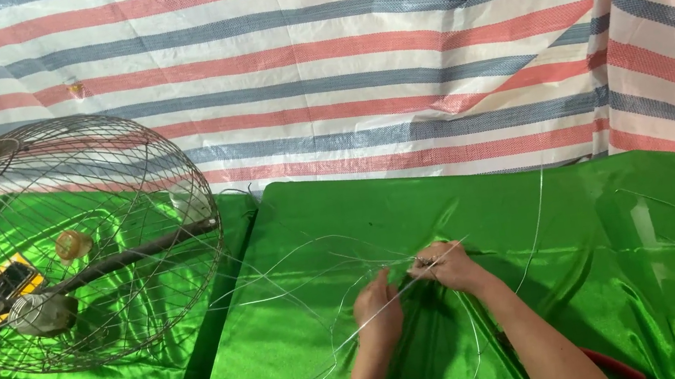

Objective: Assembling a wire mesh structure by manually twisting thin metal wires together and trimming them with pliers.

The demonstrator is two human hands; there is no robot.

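The counter is covered by a shiny green cloth in two overlapping sheets. A domed wire cage is set on its left part, tilted, and loose thin wires are spread across the middle and right.

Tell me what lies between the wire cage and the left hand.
In the head view, green cloth with loose thin wires lies between wire cage and left hand.
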